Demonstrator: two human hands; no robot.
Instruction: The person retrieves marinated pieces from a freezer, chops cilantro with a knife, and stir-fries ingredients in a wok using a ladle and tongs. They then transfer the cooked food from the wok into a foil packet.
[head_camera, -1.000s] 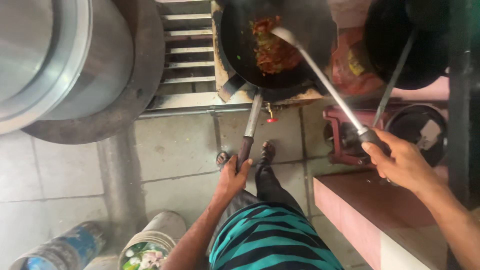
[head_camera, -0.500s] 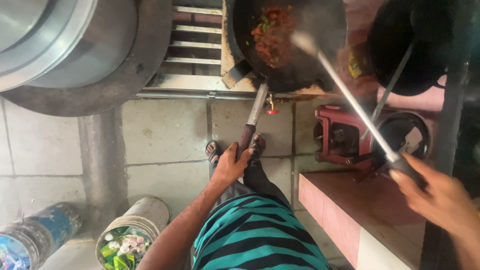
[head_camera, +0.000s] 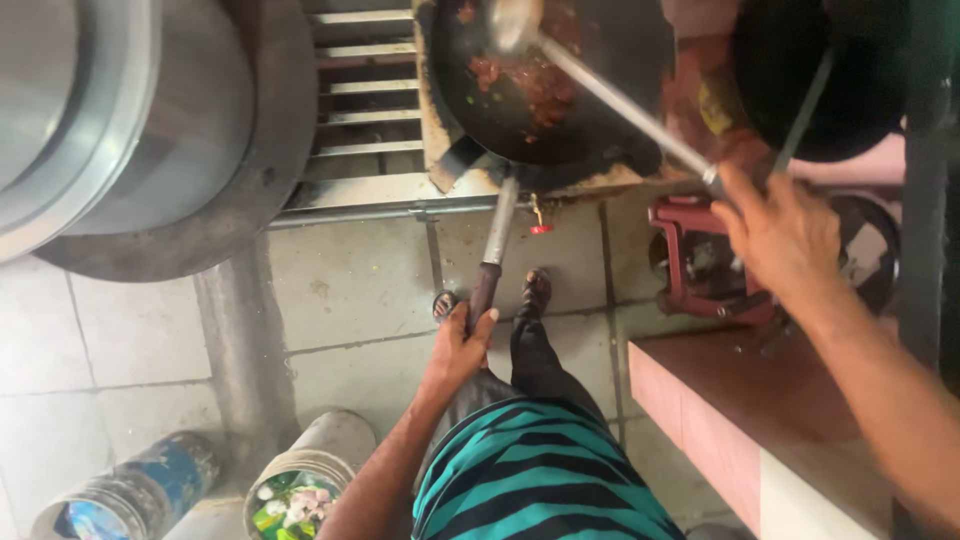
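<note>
Starting at the far left, well away from my left grip, I see large steel pots (head_camera: 110, 110) on a round base, and below them on the tiled floor a blue can (head_camera: 130, 495) and a bucket of scraps (head_camera: 295, 495). My left hand (head_camera: 458, 345) is wrapped tight around the dark end of the wok handle (head_camera: 492, 262), fingers fully closed on it. Up from that grip, at the handle's far end, the black wok (head_camera: 560, 95) sits on a burner frame, with reddish chopped food (head_camera: 530, 75) inside. Just beyond my left grip, my feet in sandals stand on the floor. The ladle (head_camera: 610, 95) slants from the wok, bowl over the food, down to my right hand (head_camera: 785, 235), which is closed around its handle end. Under this grip stands a red stool (head_camera: 700, 265); above it hangs a second dark pan (head_camera: 830, 80). Nearer me lies a reddish bench (head_camera: 740, 400).
</note>
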